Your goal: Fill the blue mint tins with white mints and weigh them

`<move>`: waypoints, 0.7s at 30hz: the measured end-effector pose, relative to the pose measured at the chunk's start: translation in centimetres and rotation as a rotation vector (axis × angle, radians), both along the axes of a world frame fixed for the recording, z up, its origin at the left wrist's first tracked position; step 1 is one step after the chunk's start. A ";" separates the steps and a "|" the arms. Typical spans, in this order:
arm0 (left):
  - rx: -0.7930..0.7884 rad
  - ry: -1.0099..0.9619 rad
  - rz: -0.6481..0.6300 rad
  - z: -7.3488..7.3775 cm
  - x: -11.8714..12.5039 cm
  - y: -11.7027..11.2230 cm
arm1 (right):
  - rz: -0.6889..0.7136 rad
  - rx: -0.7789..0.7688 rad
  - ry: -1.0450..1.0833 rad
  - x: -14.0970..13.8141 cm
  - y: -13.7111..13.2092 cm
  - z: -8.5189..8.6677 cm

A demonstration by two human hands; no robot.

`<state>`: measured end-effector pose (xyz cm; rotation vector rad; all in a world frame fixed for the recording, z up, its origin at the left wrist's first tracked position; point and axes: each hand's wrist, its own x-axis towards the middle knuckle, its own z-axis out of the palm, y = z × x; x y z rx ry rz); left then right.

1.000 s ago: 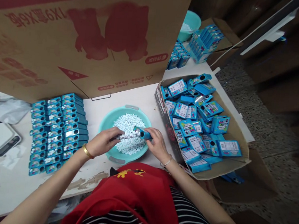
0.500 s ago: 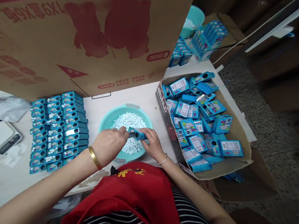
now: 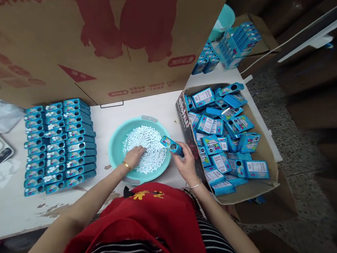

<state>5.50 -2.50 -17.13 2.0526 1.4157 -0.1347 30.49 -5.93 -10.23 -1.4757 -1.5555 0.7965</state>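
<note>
The blue box (image 3: 176,148) is just right of the middle of the frame, tilted over the right rim of the basin; whether it touches the rim, you can't tell from here. It looks light, with thin, fairly stiff walls and a glossy face that may slip a little. Hold it by its flat sides, lightly enough not to dent them, and keep your fingers off the dark round opening.

Your right hand (image 3: 187,163) has its fingers clamped on the box's lower right end, the wrist low and the forearm rising from the lower right. The opening and printed end face up and toward the middle.

The white pieces (image 3: 154,156) fill the bottom of the basin (image 3: 114,147), mid-frame. They look small, hard and smooth, likely to roll, so a bunched pinch should suit them better than two fingertips.

Your left hand (image 3: 134,157) reaches in from the lower left, palm down, fingertips among the pieces. The fingers curl downward; whether they close on any piece, you can't tell.

Farther out, rows of boxes (image 3: 57,144) stand on the surface (image 3: 158,110) at left, and a carton (image 3: 265,187) of loose boxes (image 3: 223,143) sits at right.
</note>
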 end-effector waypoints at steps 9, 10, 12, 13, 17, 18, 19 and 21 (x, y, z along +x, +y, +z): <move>-0.075 -0.363 0.001 3.1 -1.8 -1.8 | -0.053 -0.009 0.011 0.5 -0.5 -0.7; -0.068 -0.395 -0.007 4.4 -2.4 -1.4 | -0.038 0.000 -0.004 0.5 -0.5 -0.7; -0.041 -0.454 -0.037 7.4 -3.1 -0.6 | 0.006 0.022 -0.041 0.3 -0.6 -0.8; -0.024 -0.471 -0.062 9.0 -3.4 -0.2 | 0.033 0.034 -0.060 0.1 -0.6 -0.8; 0.035 -0.352 -0.205 14.7 -2.8 1.4 | 0.135 0.099 -0.123 -1.3 -0.4 -0.9; 0.040 -0.276 -0.245 15.9 -2.4 1.7 | 0.156 0.113 -0.132 -1.7 -0.4 -1.0; 0.042 -0.187 -0.279 16.9 -1.8 1.9 | 0.176 0.124 -0.139 -2.0 -0.4 -1.1; 0.054 0.017 -0.332 18.8 -0.3 2.1 | 0.207 0.139 -0.149 -2.6 -0.4 -1.4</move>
